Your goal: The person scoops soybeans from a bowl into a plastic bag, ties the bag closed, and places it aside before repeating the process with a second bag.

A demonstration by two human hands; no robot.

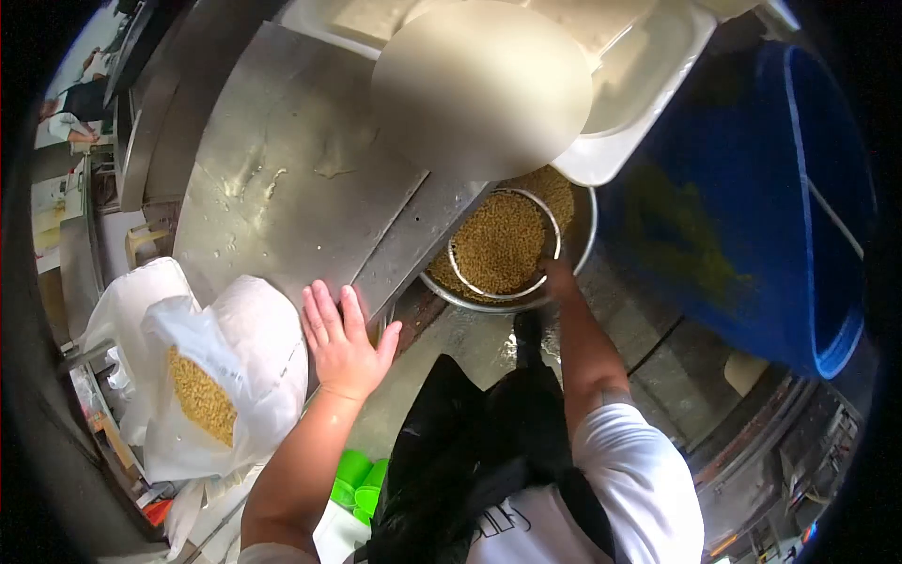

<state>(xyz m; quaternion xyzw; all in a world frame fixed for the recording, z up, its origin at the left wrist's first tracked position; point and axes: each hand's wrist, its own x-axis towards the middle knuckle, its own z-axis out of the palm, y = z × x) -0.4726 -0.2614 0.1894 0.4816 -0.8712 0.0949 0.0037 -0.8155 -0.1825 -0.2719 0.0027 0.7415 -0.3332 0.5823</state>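
My left hand (343, 343) lies flat with its fingers spread on the corner of a steel worktable (282, 113). My right hand (560, 280) reaches down and grips the rim of a round bowl (474, 289). Small yellow-brown beans (498, 240), perhaps soybeans, fill this bowl. It sits inside a wider metal basin (590, 235), where more of the same beans show around it. The table edge covers the basin's left side, and my right fingertips are partly hidden by the rim.
An open white sack (268, 329) and a clear plastic bag of beans (202, 395) stand at left. A large blue barrel (714, 226) is at right. A white tub (648, 103) sits above the basin, partly behind a blurred oval. Green containers (355, 475) lie below; the floor (451, 334) is wet.
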